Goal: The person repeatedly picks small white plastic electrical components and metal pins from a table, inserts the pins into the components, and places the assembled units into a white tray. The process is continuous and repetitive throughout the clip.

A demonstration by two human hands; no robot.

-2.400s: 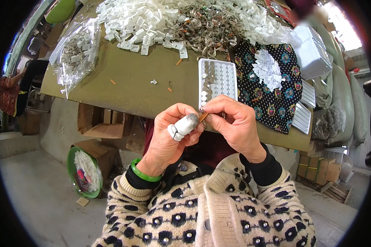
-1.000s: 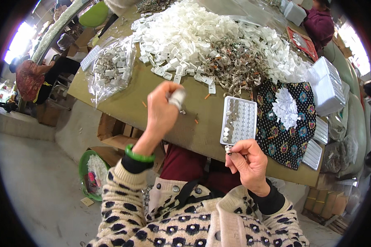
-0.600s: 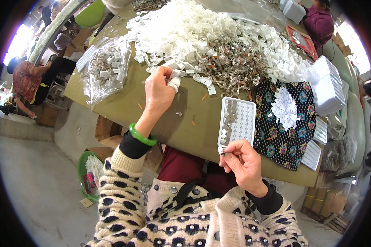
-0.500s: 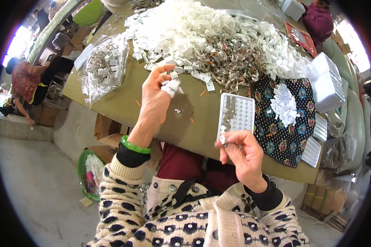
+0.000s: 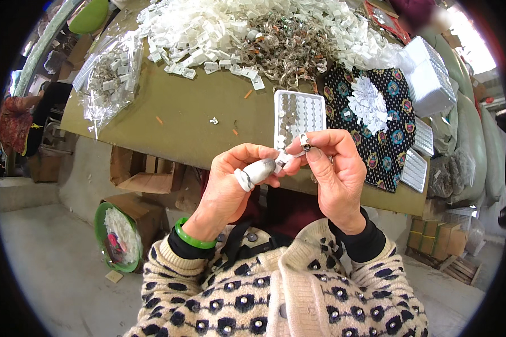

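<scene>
My left hand [image 5: 230, 188] and my right hand [image 5: 334, 171] meet close to my chest, just before the table edge. The left hand, with a grey finger cot on one finger, pinches a small white plastic clip [image 5: 282, 159]. Between thumb and forefinger of the right hand sits a small metal ring piece [image 5: 305, 140], touching the clip. Right behind the hands a white compartment tray [image 5: 299, 112] lies on the olive table [image 5: 191, 123], partly filled with metal pieces. A big heap of white clips [image 5: 208, 28] and metal pieces [image 5: 289, 48] covers the far side.
A clear bag of parts [image 5: 109, 78] lies at the table's left end. A dark patterned cloth [image 5: 376, 123] with white bits and stacked white trays [image 5: 430, 76] sit on the right. Cardboard boxes and a green basin [image 5: 115, 236] stand under the table. Another person [image 5: 17, 121] is far left.
My left hand reached out to the white heap, took a clip and came back to my chest. The right hand lifted from the tray with a metal piece to meet it.
</scene>
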